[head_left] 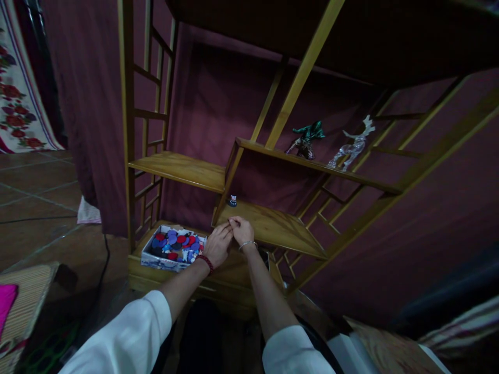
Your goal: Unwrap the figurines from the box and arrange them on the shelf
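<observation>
Figurine (233,201), small, stands at the left end of the low right shelf (273,223), just beyond the hands. Left hand (218,245) and right hand (241,231) meet at the fingertips, fingers bent and close; whether they pinch anything I cannot tell. Just left of them, a box (159,261) of red, blue and black pieces (182,240) sits on the cabinet base, partly hidden by the forearms. A post (231,174) rises beside the figurine. On the upper right shelf (273,151) stand a green-topped ornament (307,139) and a clear deer (353,145).
</observation>
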`<state>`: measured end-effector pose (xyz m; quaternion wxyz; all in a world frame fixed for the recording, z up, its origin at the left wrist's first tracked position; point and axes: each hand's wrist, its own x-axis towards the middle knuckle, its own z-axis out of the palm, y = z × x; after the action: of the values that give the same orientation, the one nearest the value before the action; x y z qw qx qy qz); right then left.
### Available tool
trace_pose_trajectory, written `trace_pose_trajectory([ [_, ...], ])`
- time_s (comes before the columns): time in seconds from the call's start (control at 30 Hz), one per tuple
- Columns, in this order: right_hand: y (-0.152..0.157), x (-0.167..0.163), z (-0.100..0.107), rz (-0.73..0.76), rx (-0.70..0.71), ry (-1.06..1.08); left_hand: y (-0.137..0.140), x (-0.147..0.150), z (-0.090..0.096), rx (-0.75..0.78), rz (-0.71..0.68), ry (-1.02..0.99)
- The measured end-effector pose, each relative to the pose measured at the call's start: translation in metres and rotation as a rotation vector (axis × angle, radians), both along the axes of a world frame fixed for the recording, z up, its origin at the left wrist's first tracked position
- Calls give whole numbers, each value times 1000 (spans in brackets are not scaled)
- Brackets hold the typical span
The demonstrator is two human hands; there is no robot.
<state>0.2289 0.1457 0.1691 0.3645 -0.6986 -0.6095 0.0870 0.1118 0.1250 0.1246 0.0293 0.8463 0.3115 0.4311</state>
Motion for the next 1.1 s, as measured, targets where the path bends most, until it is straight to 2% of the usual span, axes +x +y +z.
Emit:
trace_pose_trajectory([
  [0.23,-24,-25,-12,76,234,-49,-16,-19,-16,-65,-6,80],
  [0.37,-35,-41,-18,124,350,-81,-20,-30,-26,-125,27,51],
  [0.53,-47,-67,-30,198,413,-74,-19,-47,-41,-191,84,63],
  [0.7,-52,-95,-52,322,377,-42,-10,-63,-63,-309,145,56],
  [0.83,-47,-110,-72,309,292,19,-7,-76,-76,-405,198,68],
  [0.97,-36,-115,-91,321,197,57,-4,-87,-88,-433,297,108],
  [1.1,-21,-113,-113,263,35,31,6,-95,-105,-458,402,144],
])
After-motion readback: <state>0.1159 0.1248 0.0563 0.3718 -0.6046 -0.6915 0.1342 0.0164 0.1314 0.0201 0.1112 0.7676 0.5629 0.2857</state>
